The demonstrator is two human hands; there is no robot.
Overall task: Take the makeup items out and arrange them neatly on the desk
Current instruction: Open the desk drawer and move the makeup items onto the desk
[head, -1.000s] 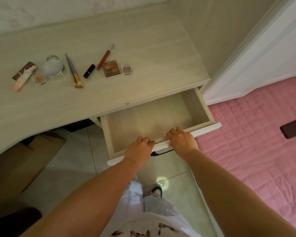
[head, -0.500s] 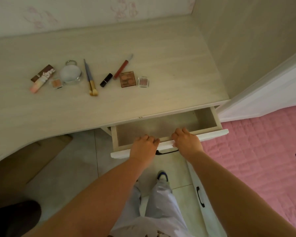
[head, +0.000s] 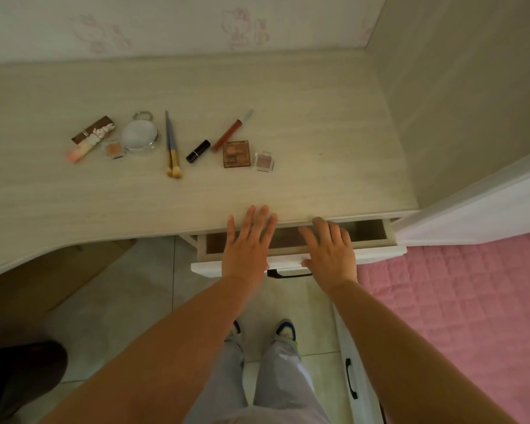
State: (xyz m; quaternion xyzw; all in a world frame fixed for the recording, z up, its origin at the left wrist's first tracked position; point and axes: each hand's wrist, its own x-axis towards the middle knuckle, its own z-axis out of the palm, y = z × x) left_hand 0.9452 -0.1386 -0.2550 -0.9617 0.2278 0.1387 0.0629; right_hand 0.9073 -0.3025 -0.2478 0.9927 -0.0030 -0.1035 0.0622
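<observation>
Both hands flat, nothing gripped: left hand (head: 248,243) has straight, spread fingers (head: 259,218) whose tips lie over the front edge of the tabletop (head: 303,111), palm over the drawer (head: 377,250); right hand (head: 330,251) has straight fingers reaching over the drawer's open gap, palm at the white drawer front. Whether either palm actually presses the front, can't tell. Drawer sits under the tabletop's front right corner, open only a narrow slot, dark handle (head: 288,273) between the wrists. Makeup items lie in a rough row mid-tabletop, left of centre, well back from the front edge. Left to right: brown palette (head: 88,131) with a pink tube (head: 88,145) lying across it, white lettering there looks like "love" but too blurred to confirm; small clear blush pan (head: 114,149); round white compact (head: 139,135); two brushes (head: 171,146) side by side, bristles toward the front edge; black lipstick (head: 198,151); red lip gloss (head: 231,130) angled; square brown eyeshadow palette (head: 237,153); small clear eyeshadow pan (head: 264,161) just beside it. No other legible labels.
</observation>
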